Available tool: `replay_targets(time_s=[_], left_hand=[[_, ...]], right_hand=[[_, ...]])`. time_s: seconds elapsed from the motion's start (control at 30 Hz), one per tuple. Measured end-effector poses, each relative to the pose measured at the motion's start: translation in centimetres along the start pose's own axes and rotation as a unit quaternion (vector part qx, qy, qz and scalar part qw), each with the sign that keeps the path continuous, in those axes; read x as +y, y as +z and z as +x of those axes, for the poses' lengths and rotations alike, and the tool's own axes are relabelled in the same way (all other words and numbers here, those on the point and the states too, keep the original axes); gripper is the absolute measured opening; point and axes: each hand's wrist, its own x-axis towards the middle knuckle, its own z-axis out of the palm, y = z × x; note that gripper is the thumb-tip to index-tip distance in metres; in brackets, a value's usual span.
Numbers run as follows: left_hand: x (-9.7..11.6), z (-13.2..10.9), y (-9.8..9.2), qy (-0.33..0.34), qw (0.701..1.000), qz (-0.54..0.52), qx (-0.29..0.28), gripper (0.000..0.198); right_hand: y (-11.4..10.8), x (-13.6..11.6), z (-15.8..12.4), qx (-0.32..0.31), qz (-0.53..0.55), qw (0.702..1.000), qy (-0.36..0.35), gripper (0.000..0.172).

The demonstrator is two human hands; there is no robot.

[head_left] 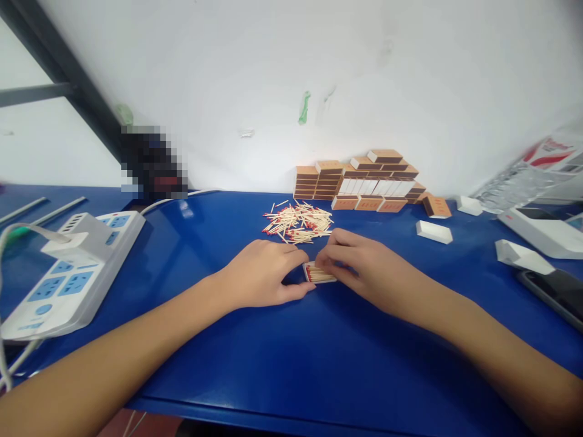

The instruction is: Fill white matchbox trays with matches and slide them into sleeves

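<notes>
A small white matchbox tray [311, 280] lies on the blue table in front of me, filled with red-headed matches [321, 274]. My left hand [268, 273] steadies the tray at its left end, thumb at the near corner and fingers at the far one. Over the tray's right part, my right hand [359, 261] has its fingertips pinched together on the matches; the exact grip is partly hidden. Just beyond both hands is a loose pile of matches [300, 221], heads pointing various ways.
Stacked matchboxes [364, 176] stand against the white wall. White trays [434, 232] and a tilted matchbox [437, 206] lie to their right. At far right are a phone [558, 294], a white device [546, 230] and a clear plastic package [519, 179]. A power strip [95, 285] with cables occupies the left.
</notes>
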Motion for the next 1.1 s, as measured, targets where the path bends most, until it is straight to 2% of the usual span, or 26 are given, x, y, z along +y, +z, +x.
replay_targets(time_s=[0.17, 0.23, 0.33, 0.43, 0.53, 0.83, 1.1], left_hand=[[-0.1, 0.0, 0.0, -0.004, 1.000, -0.009, 0.001, 0.027], [-0.1, 0.1, 0.0, -0.007, 1.000, -0.015, 0.003, 0.027], [-0.1, 0.1, 0.0, -0.011, 1.000, -0.020, 0.004, 0.028], [-0.1, 0.1, 0.1, -0.009, 1.000, -0.018, -0.001, 0.028], [-0.1, 0.1, 0.1, -0.008, 1.000, -0.023, -0.001, 0.027], [-0.5, 0.0, 0.0, -0.009, 1.000, -0.018, 0.018, 0.029], [-0.7, 0.0, 0.0, -0.012, 1.000, -0.018, 0.022, 0.029]], right_hand=[[-0.3, 0.3, 0.2, 0.015, 0.029, 0.999, 0.006, 0.019], [-0.4, 1.1, 0.4, 0.057, 0.030, 0.998, 0.025, 0.017], [-0.3, 3.3, 1.1, 0.118, -0.006, 0.992, 0.042, 0.021], [0.1, 5.4, 1.9, 0.097, -0.023, 0.994, 0.046, 0.018], [0.4, 6.3, 2.5, 0.071, 0.000, 0.995, 0.063, 0.015], [0.4, 6.2, 1.9, 0.040, 0.002, 0.995, 0.094, 0.021], [-0.1, 5.7, 1.5, 0.019, -0.011, 0.995, 0.101, 0.018]])
